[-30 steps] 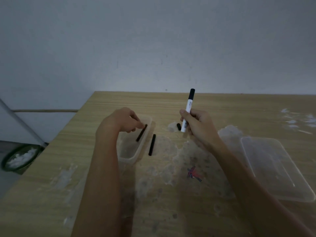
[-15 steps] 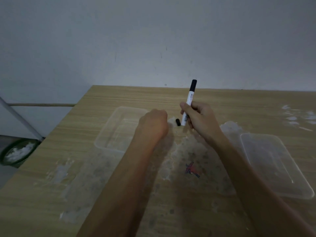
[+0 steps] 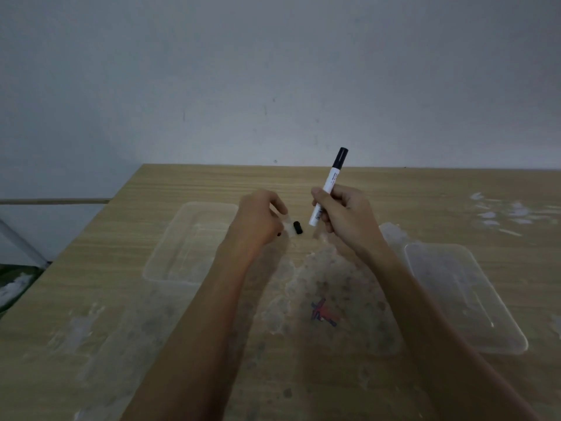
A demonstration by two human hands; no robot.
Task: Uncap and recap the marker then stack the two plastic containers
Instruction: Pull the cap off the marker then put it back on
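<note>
My right hand point(image 3: 346, 214) grips a white marker point(image 3: 329, 185), tilted with its black end pointing up and away. A small black cap point(image 3: 298, 227) lies on the table just left of the marker's lower end. The curled fingers of my left hand point(image 3: 259, 220) sit right beside the cap without clearly touching it, and a small dark tip shows under the hand. One clear plastic container point(image 3: 182, 238) rests left of my left hand, partly behind that forearm. A second clear container point(image 3: 461, 296) lies at the right, beside my right forearm.
The wooden table point(image 3: 425, 189) carries white smears and a red-blue mark point(image 3: 323, 312) between my forearms. Its left edge runs diagonally, with a green bin point(image 3: 15, 284) on the floor beyond it. A grey wall stands behind.
My left hand left the left container and came right to the cap. The black sticks seen there a second ago are out of sight. The marker stayed in my right hand.
</note>
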